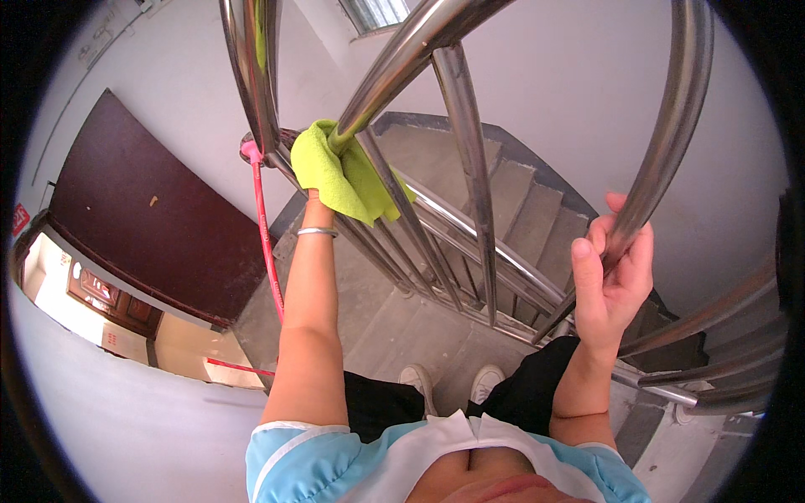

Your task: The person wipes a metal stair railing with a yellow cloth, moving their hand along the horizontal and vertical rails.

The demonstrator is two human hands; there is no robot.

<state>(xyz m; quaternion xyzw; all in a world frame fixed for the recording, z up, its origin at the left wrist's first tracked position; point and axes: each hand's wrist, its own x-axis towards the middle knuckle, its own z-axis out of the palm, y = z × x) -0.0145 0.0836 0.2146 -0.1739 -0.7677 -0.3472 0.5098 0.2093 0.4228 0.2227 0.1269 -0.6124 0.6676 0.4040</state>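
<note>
My left hand [314,196] is almost wholly covered by a lime-green cleaning cloth [321,166], with only the wrist showing. Cloth and hand wrap around the lower end of a stainless-steel handrail [402,53], close to a thick steel post [255,69]. On the other side, my right hand [607,289] curls around a steel baluster [654,138], its thumb raised along the near side. Between the hands, more steel balusters [468,151] run down from the handrail.
A pink-and-red pole [264,232] leans by the post. Concrete stairs [522,195] lie beyond the railing, and a concrete landing [396,330] is under my shoes [484,380]. At left are a dark red door [157,214] and a doorway [53,289]. Lower railings [710,314] curve off to the right.
</note>
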